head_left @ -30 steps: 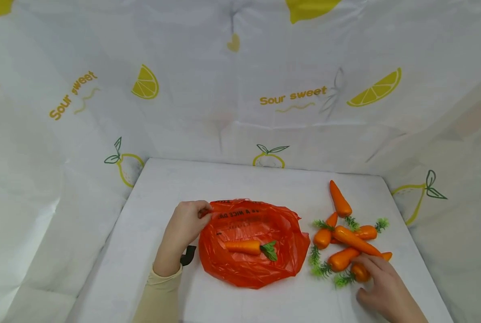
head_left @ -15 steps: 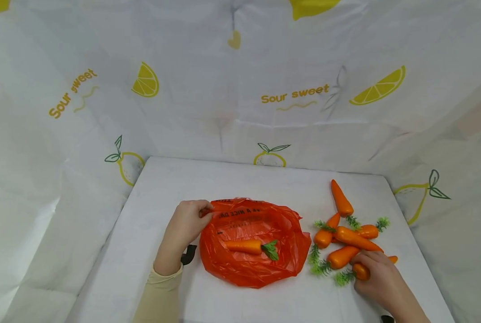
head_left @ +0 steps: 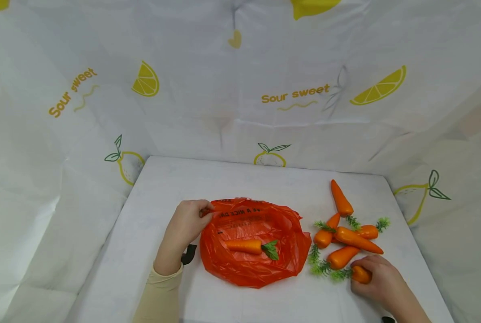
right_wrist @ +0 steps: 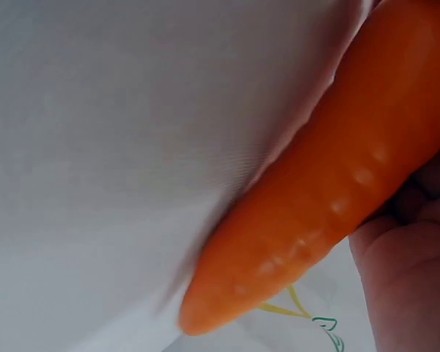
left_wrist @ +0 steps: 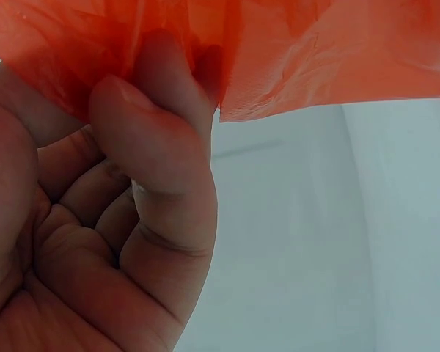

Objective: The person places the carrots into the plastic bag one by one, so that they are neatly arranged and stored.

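1. Carrot (head_left: 361, 274), near the right edge of the table (head_left: 401, 242), is pinched in my right hand (head_left: 380, 280).
2. Probably light, stiff, slightly slippery; thick end seems best hold.
3. My left hand (head_left: 187, 224) pinches thin bag (head_left: 256, 277).

White desk (head_left: 171, 179) under left fingers (head_left: 205, 209) and right fingers (head_left: 370, 260); far edge well beyond both. White sheet (head_left: 200, 103) up behind desk and along both sides, creased. Prints: yellow lemon slice (head_left: 145, 80) beyond and left of left fingers, second slice (head_left: 379, 86) beyond right fingers. Orange "Sour sweet" lettering (head_left: 295, 93) twice, one beyond-left of left fingers, one beyond, between both. Small yellow heart (head_left: 235, 39) above that.
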Demonstrator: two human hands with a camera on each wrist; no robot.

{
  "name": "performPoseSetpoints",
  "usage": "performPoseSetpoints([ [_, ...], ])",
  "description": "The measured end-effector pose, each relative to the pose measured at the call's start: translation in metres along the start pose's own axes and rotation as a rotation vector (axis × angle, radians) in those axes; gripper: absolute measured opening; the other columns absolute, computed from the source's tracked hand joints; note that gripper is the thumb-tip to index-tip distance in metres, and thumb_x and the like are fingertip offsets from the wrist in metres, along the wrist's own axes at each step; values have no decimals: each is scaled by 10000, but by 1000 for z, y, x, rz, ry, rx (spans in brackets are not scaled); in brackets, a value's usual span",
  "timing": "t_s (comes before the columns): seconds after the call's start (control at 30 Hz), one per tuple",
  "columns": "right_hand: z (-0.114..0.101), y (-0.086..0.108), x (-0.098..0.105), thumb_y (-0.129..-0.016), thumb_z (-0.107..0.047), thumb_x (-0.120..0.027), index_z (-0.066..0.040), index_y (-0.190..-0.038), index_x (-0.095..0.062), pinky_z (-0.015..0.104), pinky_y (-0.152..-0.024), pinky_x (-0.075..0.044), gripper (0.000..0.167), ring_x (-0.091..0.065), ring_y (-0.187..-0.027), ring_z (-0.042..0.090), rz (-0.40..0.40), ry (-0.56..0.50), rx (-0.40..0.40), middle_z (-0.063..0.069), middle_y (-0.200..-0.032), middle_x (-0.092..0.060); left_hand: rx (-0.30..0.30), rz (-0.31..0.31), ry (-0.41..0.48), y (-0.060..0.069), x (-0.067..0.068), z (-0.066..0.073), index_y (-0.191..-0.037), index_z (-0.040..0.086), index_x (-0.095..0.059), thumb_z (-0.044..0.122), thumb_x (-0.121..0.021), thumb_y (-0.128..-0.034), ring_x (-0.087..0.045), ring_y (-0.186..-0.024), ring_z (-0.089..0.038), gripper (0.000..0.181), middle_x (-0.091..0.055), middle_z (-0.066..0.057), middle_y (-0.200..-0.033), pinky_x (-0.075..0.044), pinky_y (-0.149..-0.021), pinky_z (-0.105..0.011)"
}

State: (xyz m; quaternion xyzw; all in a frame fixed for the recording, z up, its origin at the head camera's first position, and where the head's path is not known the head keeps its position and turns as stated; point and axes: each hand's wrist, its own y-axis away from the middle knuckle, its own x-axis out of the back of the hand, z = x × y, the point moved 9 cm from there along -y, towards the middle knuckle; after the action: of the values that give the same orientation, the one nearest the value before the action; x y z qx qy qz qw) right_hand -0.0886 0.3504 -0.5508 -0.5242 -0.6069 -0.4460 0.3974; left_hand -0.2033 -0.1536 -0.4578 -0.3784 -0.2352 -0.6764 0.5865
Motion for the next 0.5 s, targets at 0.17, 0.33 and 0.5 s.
performPoseSetpoints([
  [0.17,-11,4,5,-754,-307,-999,-112,-1051,-857,414,-856,-624,383,-647,-968,202,-49,-22,-26,-13,-1025,-771,5,-6,5,0,0,0,-1010,117,-840,162,-856,-993,-597,-734,-119,51,-759,43,-855,-545,-680,-284],
  [0.33,-34,9,20,-778,-305,-1007,-154,-1038,-858,408,-818,-614,335,-638,-947,205,-15,-35,-7,-61,-965,-760,10,-12,9,1,-1,-1,-1009,121,-838,163,-851,-995,-599,-734,-125,46,-752,43,-850,-548,-677,-288],
  [0.5,-63,17,50,-734,-196,-974,-246,-966,-822,246,-649,-470,282,-506,-786,59,153,-59,127,-140,-838,-634,18,-15,17,1,-1,-1,-1011,127,-837,163,-853,-993,-600,-733,-131,43,-744,47,-844,-549,-676,-293],
])
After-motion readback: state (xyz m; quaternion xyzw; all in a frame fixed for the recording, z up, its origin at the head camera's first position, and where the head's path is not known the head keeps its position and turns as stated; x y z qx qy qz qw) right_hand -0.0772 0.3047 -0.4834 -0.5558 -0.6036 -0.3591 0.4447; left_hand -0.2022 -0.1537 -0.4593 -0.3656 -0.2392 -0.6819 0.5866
